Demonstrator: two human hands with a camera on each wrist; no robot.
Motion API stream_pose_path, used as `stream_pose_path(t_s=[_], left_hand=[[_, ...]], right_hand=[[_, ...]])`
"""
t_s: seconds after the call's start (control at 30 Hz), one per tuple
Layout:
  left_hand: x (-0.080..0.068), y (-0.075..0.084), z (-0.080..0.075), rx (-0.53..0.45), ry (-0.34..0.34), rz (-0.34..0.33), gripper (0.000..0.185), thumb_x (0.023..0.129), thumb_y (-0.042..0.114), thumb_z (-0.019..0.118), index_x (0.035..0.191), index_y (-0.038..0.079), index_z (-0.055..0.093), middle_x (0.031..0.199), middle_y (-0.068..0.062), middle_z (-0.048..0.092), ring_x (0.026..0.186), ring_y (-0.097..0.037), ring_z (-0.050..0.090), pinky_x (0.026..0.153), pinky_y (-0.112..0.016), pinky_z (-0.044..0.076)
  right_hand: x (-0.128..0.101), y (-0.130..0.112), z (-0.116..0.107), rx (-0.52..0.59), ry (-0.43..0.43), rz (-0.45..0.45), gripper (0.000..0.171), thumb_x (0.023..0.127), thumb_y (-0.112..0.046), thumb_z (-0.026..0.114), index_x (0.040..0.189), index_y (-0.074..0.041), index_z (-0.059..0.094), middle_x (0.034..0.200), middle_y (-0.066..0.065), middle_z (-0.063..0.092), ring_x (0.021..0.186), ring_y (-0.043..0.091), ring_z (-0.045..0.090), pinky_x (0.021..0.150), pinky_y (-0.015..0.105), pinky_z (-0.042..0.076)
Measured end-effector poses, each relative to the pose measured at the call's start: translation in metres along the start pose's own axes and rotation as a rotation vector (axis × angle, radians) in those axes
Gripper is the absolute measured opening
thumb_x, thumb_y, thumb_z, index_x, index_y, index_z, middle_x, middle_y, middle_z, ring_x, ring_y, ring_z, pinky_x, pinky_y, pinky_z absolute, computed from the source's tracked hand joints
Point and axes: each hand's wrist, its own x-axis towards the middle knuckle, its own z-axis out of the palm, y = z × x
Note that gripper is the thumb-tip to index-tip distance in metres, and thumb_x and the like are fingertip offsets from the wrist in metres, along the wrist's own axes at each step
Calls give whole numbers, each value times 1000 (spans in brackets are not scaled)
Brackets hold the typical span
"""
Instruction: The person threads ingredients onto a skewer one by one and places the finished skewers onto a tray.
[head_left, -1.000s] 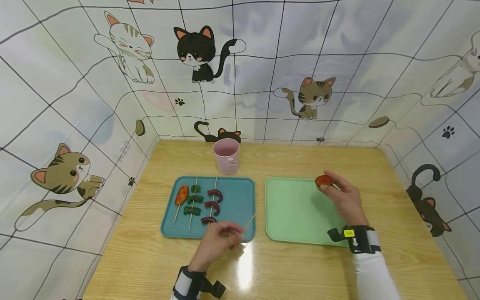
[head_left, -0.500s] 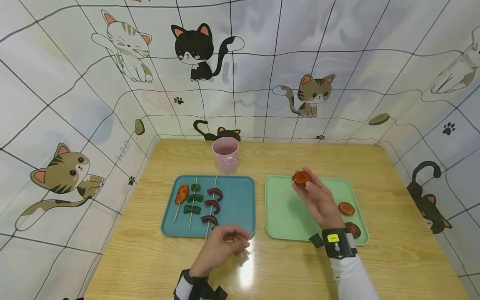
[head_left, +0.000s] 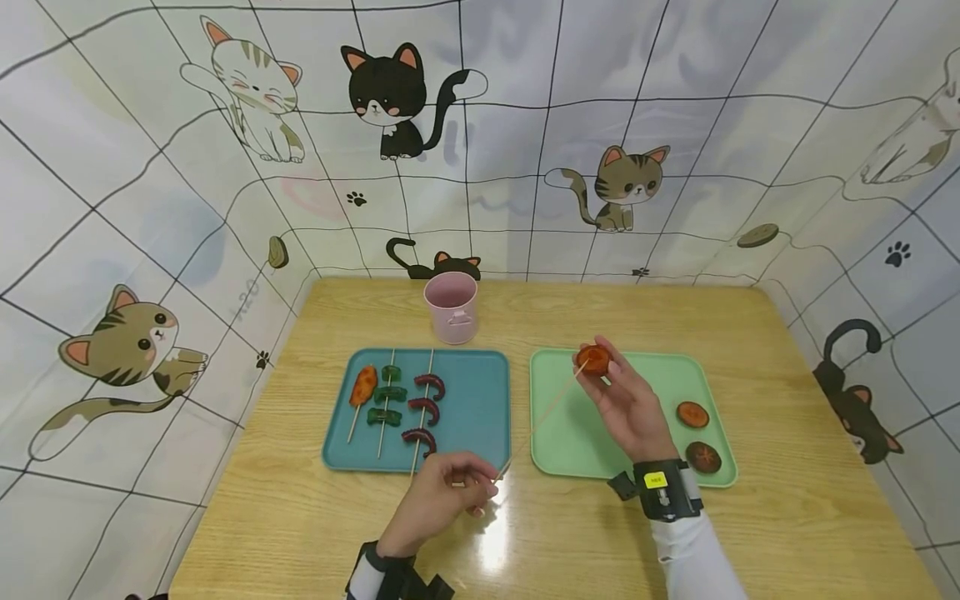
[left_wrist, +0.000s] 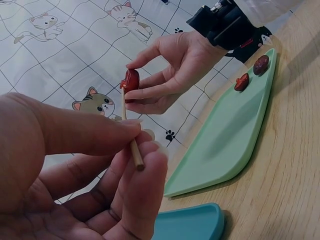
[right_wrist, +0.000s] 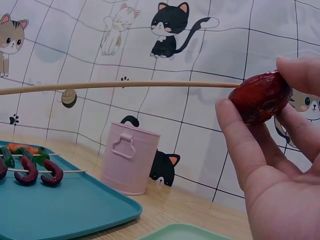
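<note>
My left hand pinches the blunt end of a thin wooden skewer between thumb and fingers. Its other end reaches across to a glossy red-brown mushroom cap and meets its stem side. How deep the tip sits in the cap cannot be seen. My right hand holds that cap by its edges with thumb and fingers, above the green tray. Two more mushroom caps lie on this tray's right side, one underside up, the other showing a cross-cut top.
On the blue tray, left of the green one, lie a skewered orange-brown piece, a skewer of green pepper pieces and one of dark-red octopus tentacles. A pink bucket stands behind. Cat-print sheeting surrounds the wooden table.
My right hand has brought the mushroom cap leftward from the green tray's right side to the skewer's tip, turning its underside toward the skewer. My left hand has barely moved, still pinching the skewer.
</note>
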Motion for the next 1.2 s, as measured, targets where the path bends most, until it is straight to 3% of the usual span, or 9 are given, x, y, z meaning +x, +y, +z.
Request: stream_pose_path(t_s=[0.17,0.4,0.57,0.8,1.0,1.2], left_hand=[[1,-1,0,-9,-6,-2,19,93,-3,65,109,-2,73,98,-30,71,75,-22,68,66,-29,60],[3,-3,0,-11,-6,-2,19,92,-1,67,110,-4,73,92,-19,73,74,-23,68,66,-30,61],[5,-4,0,-12,-2,-5,20,92,-2,66,111,-6,72,93,-20,73,73,-21,68,65,-28,60],[7,-5,1,-19,16,0,20,92,-2,66,111,-7,72,99,-31,71,73,-20,68,65,-29,59],[9,-9,2,-21,46,10,19,92,-2,66,109,-4,73,96,-29,71,71,-20,68,64,-28,59],[14,-8,5,-23,72,36,19,93,-2,66,111,-6,72,95,-26,72,69,-19,65,64,-28,57]], right_hand=[[-1,0,-1,-3,-5,-3,49,111,-10,34,160,-13,32,162,12,28,137,24,56,116,30,44],[1,0,-4,-25,-11,-23,52,110,-9,36,162,-11,28,157,8,39,138,24,55,117,31,43],[1,1,-3,-70,2,-25,52,109,-6,38,161,-10,30,157,9,40,137,25,56,116,32,44],[0,7,0,-122,5,-9,53,109,-5,40,161,-8,29,153,6,46,136,22,56,115,32,46],[1,15,4,-144,0,-15,43,108,-4,40,151,-7,43,153,10,41,135,23,57,113,33,48],[0,29,10,-172,-46,-4,40,108,-2,40,146,-5,47,148,12,47,131,24,58,112,34,50]])
